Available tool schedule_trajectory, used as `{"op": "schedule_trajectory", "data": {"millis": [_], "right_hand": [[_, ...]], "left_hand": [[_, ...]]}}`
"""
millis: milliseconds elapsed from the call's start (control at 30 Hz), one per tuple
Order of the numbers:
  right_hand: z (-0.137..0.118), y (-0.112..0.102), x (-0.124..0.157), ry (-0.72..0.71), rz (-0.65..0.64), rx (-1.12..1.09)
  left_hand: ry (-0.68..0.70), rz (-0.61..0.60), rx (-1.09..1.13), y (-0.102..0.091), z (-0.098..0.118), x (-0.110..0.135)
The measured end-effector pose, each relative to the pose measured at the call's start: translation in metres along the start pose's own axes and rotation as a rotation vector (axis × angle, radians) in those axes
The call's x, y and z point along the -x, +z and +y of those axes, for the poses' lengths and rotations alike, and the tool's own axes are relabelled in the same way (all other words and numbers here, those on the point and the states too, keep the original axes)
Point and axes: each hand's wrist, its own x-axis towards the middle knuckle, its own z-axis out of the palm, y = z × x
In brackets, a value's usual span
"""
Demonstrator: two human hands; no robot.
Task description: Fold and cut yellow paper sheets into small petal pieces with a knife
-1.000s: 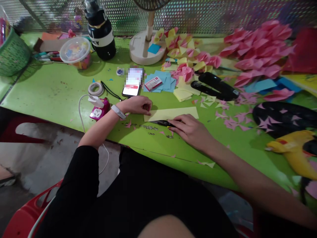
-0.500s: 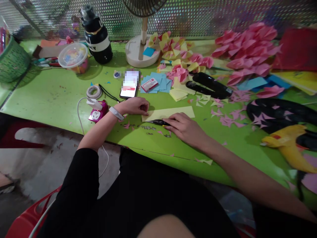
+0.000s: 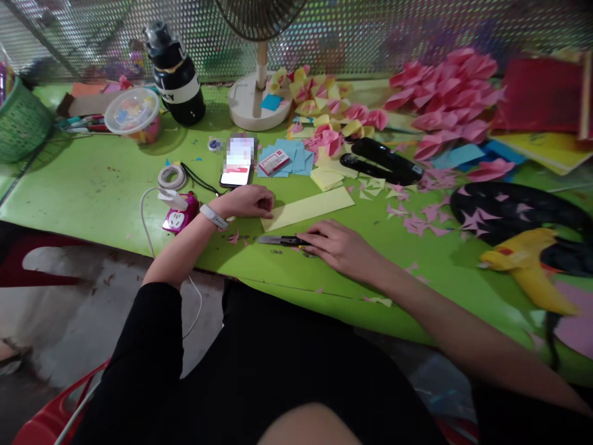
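Note:
A long pale yellow paper strip (image 3: pixel 309 207) lies on the green table (image 3: pixel 92 185). My left hand (image 3: pixel 250 201), with a white wristband, pinches the strip's left end, fingers curled. My right hand (image 3: pixel 340 246) lies just below the strip, closed on the handle of a utility knife (image 3: pixel 280 240) whose blade end points left along the table, a little below the strip's lower edge.
A phone (image 3: pixel 237 162), tape roll (image 3: pixel 172 177) and pink power adapter (image 3: pixel 178 216) sit to the left. Blue squares (image 3: pixel 291 157), a black stapler (image 3: pixel 382 162), pink and yellow folded papers (image 3: pixel 445 99), a fan base (image 3: pixel 252 102), a black bottle (image 3: pixel 176 77) and a yellow glue gun (image 3: pixel 528 266) surround the work area.
The knife has slid away from the strip's lower edge, now lying clear below it. The strip has tilted slightly, its right end higher. The view has shifted a little.

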Motion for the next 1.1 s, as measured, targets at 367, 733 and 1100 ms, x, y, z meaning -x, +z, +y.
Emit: {"op": "schedule_trajectory", "data": {"millis": [367, 733, 1100], "right_hand": [[0.06, -0.038, 0.106, 0.434, 0.363, 0.34], [0.073, -0.042, 0.018, 0.379, 0.126, 0.183], [0.068, -0.036, -0.001, 0.382, 0.033, 0.103]], "left_hand": [[-0.063, 0.187, -0.098, 0.007, 0.027, 0.002], [0.114, -0.043, 0.17, -0.002, 0.015, -0.001], [0.056, -0.108, 0.271, -0.01, 0.019, 0.003]]}}
